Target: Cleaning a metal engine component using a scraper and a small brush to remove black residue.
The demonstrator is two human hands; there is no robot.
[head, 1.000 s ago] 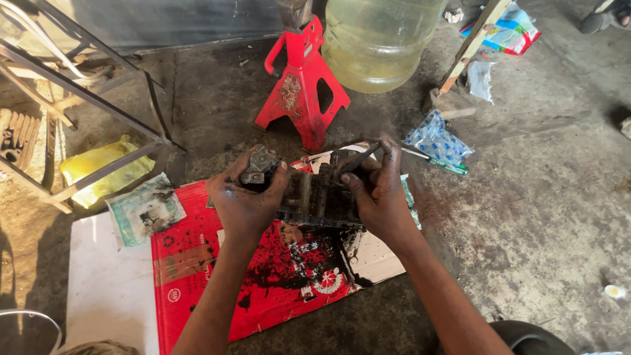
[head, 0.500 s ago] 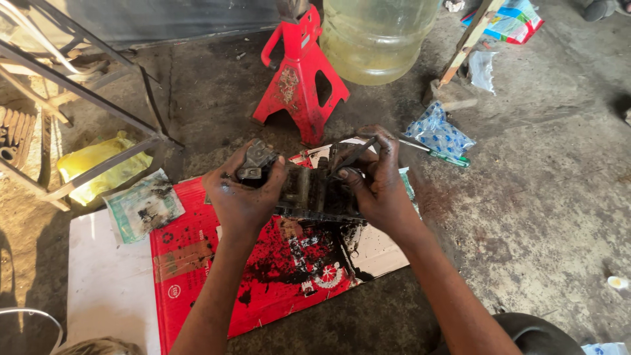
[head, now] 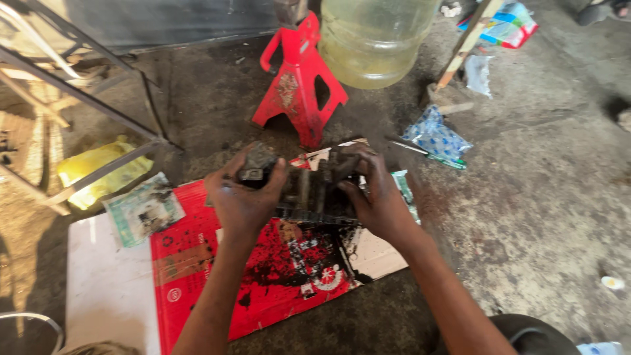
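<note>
Above the oil-stained red cardboard (head: 197, 276), at twelve o'clock, a greasy metal part (head: 309, 190), uncleaned and seemingly undismantled, is gripped by the closed left hand (head: 244, 200) and right hand (head: 378, 197).

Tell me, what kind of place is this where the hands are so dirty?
Probably a car repair workshop. A red jack stand stands on the stained concrete floor, and the left hand and right hand hold a greasy metal engine part over oil-blackened red cardboard.
</note>
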